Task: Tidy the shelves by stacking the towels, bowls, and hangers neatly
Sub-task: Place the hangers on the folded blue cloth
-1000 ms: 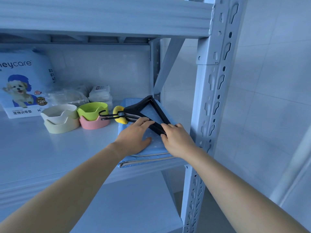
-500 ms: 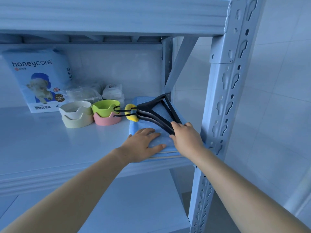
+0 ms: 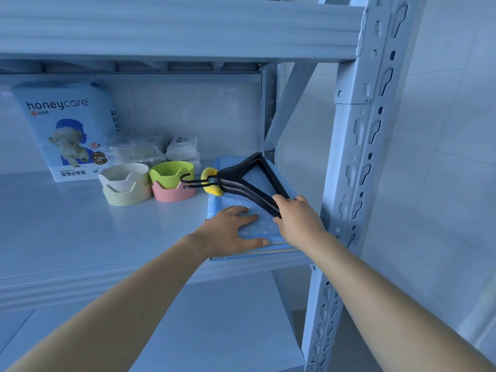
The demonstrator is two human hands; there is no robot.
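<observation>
Lying flat on the folded blue towels [image 3: 257, 226], the left hand [image 3: 228, 232] is seen with its fingers straight and spread, the thumb set along the stack's near edge. The right hand [image 3: 298, 221] is curled round the near corner of the black hangers [image 3: 252, 181], which are bundled on top of the towels with their hooks pointed left. The hooks are carried past the towels' left edge towards the green and pink bowls [image 3: 173, 183]; whether they touch the rim perhaps cannot be told from this angle. A yellow object [image 3: 212, 183] is tucked under the hangers' necks. The towels are placed at the right end of the shelf [image 3: 80, 224], their front edge at its lip and their right side close to the upright post [image 3: 357, 157]. Bare shelf is left open in front of the cream bowls [image 3: 124, 186]. Compared with a second ago, the left fingers have been drawn off the hangers onto the cloth.
</observation>
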